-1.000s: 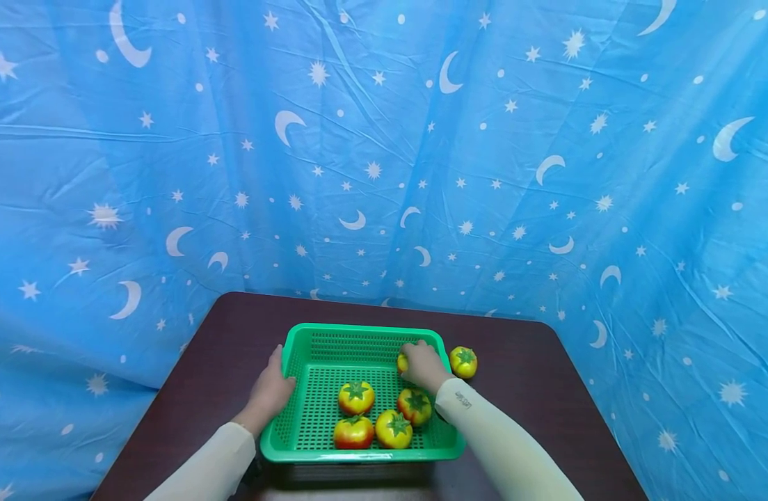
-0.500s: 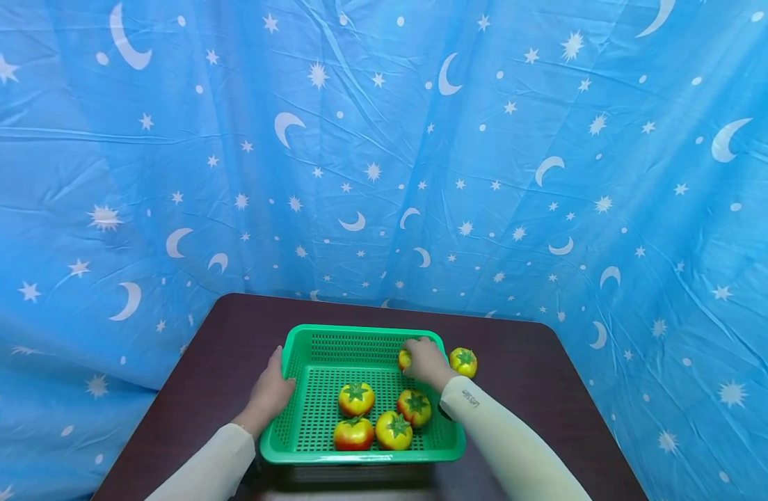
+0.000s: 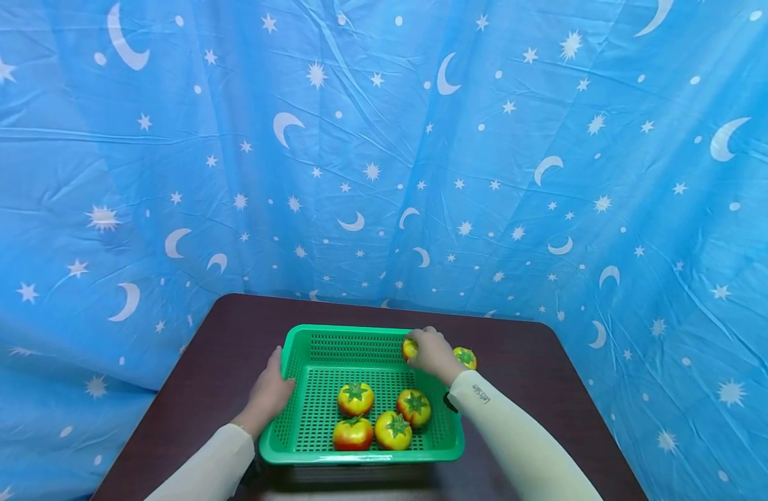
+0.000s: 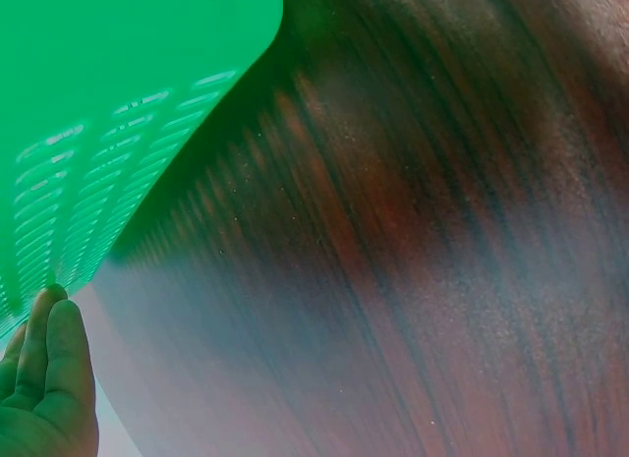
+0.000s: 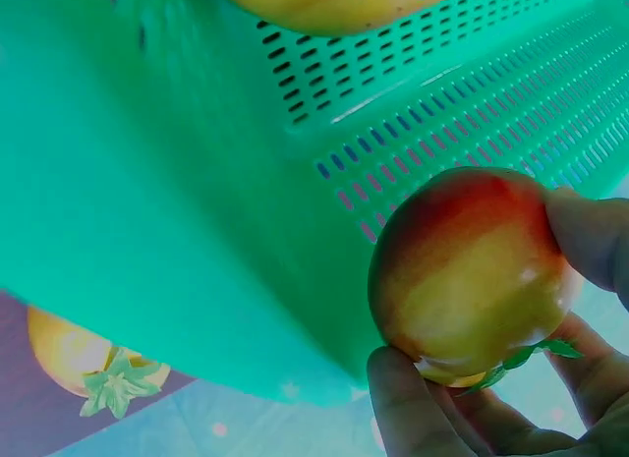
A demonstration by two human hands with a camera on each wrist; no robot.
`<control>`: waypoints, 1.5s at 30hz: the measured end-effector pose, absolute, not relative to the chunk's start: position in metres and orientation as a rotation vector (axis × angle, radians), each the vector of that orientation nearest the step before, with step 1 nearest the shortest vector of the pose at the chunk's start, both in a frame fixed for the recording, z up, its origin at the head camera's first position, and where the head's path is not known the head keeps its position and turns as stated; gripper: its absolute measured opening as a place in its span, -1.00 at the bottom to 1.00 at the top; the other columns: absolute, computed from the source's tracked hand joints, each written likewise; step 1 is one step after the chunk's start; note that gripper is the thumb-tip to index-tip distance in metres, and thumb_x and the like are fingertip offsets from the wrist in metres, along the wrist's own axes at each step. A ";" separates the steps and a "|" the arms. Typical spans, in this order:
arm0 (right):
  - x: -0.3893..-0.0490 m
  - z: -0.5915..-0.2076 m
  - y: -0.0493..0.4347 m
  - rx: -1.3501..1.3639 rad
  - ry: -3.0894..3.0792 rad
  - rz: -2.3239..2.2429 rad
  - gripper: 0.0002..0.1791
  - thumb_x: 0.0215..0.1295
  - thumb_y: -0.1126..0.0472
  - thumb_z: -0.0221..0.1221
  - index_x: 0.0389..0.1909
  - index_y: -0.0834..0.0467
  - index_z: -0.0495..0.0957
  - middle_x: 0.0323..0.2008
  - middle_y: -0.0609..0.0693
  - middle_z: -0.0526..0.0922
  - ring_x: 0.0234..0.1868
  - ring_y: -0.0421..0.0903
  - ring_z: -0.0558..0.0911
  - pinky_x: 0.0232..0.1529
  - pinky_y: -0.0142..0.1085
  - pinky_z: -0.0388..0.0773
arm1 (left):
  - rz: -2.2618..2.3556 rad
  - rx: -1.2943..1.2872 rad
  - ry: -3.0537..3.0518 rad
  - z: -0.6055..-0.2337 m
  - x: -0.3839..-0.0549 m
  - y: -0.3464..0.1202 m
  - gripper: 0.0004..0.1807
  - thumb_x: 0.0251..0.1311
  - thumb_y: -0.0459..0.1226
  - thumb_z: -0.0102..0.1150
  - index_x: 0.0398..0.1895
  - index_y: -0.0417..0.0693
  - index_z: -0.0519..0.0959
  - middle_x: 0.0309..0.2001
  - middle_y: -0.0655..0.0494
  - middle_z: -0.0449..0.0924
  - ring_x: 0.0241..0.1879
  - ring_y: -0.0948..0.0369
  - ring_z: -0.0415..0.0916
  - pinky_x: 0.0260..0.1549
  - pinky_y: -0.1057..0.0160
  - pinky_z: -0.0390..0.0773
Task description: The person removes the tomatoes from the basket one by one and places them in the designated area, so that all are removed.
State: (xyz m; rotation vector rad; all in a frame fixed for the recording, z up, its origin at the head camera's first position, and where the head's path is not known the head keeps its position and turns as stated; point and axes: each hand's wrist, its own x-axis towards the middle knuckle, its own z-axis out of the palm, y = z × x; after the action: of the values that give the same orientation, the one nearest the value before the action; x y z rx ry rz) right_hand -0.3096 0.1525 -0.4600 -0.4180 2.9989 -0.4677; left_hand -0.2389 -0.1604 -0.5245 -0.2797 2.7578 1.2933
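Observation:
A green plastic basket (image 3: pixel 359 458) with slotted sides and floor stands on the table. My left hand (image 3: pixel 269 392) holds its left side, thumb over the rim and fingers (image 4: pixel 67 351) along the outer wall. At the far right corner, my right hand (image 3: pixel 435 356) grips a yellow and red tomato (image 5: pixel 472 270) with a green leafy top, thumb on one side and fingers on the other. Several more tomatoes lie in the basket, among them a front-left tomato (image 3: pixel 353 435) and a right one (image 3: pixel 414 408).
Outside the basket's right wall, a yellow tomato (image 3: pixel 465 358) sits on the dark brown table (image 3: pixel 522 390), partly behind my right hand. A blue curtain (image 3: pixel 384 174) with moons and stars hangs behind and around the table.
My right hand has moved up and slightly right with its tomato, closer to the basket's far right rim. The left hand and the basket have stayed in place.

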 end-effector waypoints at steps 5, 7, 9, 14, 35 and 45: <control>-0.311 -0.456 0.154 -0.421 3.028 -0.489 -0.43 0.02 0.21 0.36 0.13 0.10 0.51 0.05 0.18 0.50 -0.06 0.10 0.49 -0.20 -0.13 0.54 | 1.288 -0.283 2.767 -0.526 -0.239 -0.161 -0.17 0.29 -0.32 -0.11 0.49 -0.18 -0.32 0.36 -0.45 0.07 0.25 -0.31 0.23 0.04 -0.27 0.38; -0.311 -0.453 0.155 -0.427 3.037 -0.503 -0.43 0.03 0.21 0.36 0.14 0.11 0.51 0.06 0.18 0.50 -0.05 0.10 0.50 -0.17 -0.12 0.55 | 1.284 -0.286 2.766 -0.527 -0.240 -0.161 -0.16 0.29 -0.32 -0.11 0.50 -0.17 -0.34 0.36 -0.44 0.06 0.26 -0.31 0.22 0.05 -0.27 0.37; -0.311 -0.451 0.156 -0.434 3.039 -0.521 -0.42 0.04 0.20 0.36 0.16 0.11 0.50 0.06 0.18 0.50 -0.05 0.09 0.51 -0.14 -0.10 0.55 | 1.285 -0.290 2.765 -0.527 -0.240 -0.161 -0.16 0.29 -0.32 -0.11 0.50 -0.16 -0.34 0.36 -0.44 0.06 0.26 -0.31 0.21 0.06 -0.28 0.37; -0.311 -0.448 0.161 -0.428 3.020 -0.596 -0.40 0.06 0.18 0.35 0.19 0.11 0.48 0.08 0.16 0.49 -0.02 0.07 0.51 -0.14 -0.11 0.55 | 1.286 -0.296 2.766 -0.527 -0.239 -0.162 -0.16 0.29 -0.33 -0.11 0.50 -0.17 -0.33 0.37 -0.43 0.06 0.26 -0.30 0.21 0.08 -0.27 0.35; -0.326 -0.434 0.185 -0.219 3.045 -0.734 -0.41 0.13 0.15 0.29 0.23 0.07 0.43 0.15 0.16 0.45 -0.01 0.05 0.49 -0.09 -0.09 0.55 | 1.291 -0.266 2.777 -0.526 -0.239 -0.160 -0.16 0.28 -0.34 -0.12 0.49 -0.19 -0.34 0.37 -0.44 0.04 0.27 -0.30 0.20 0.10 -0.28 0.34; -0.330 -0.432 0.196 -0.151 3.059 -0.787 -0.39 0.13 0.16 0.28 0.24 0.08 0.41 0.20 0.21 0.40 0.06 0.11 0.48 -0.04 -0.03 0.55 | 1.293 -0.286 2.780 -0.526 -0.239 -0.160 -0.17 0.27 -0.34 -0.11 0.50 -0.18 -0.31 0.36 -0.43 0.08 0.24 -0.29 0.25 0.05 -0.26 0.38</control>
State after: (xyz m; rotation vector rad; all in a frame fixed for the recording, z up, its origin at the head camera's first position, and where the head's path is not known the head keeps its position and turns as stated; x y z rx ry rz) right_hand -0.3296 0.1959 -0.4320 -0.1510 3.0593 -0.7874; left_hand -0.2393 -0.1601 -0.5259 -0.2855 2.7796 1.2928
